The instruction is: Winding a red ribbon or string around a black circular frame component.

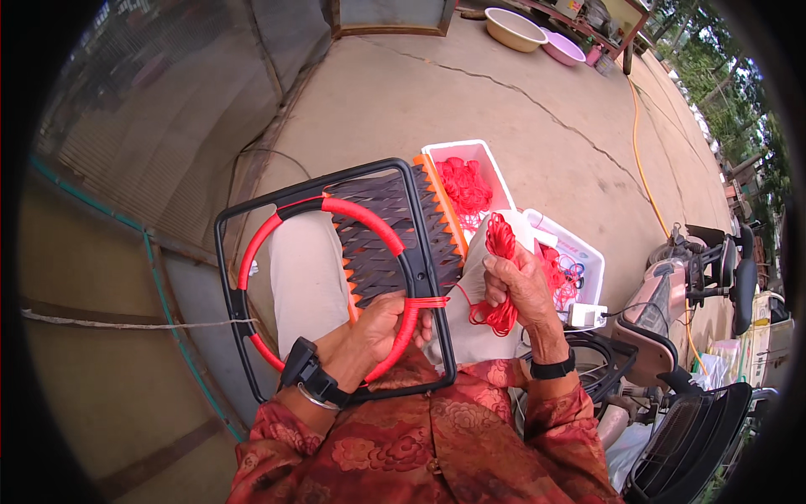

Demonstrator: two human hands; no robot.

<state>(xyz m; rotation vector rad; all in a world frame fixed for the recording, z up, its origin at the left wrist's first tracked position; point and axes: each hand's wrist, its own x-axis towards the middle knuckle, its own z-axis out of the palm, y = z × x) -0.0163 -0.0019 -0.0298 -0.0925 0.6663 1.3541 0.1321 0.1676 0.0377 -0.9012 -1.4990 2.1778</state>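
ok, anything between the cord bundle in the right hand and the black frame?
Nothing visible. The right hand holds the red cord bundle just right of the black frame; only the bundle's own cord crosses the gap, toward the red wrap where ring and frame meet. The trouser leg lies beneath.

- Concrete floor [369,101], crossed by a long, jagged crack [546,105].
- Cream basin [515,32] on the floor at the top, a smaller pink basin [563,49] just beside it.
- Orange hose [637,155] running down the right side.
- Green trees [714,88] in the upper right.
- Scooter [656,294] at the right, with a pinkish body.
- Black wire basket [690,445] at the lower right.
- Teal strip [159,277] along the wall [92,277] at the left.
- Brown-framed panel [391,15] at the top edge.
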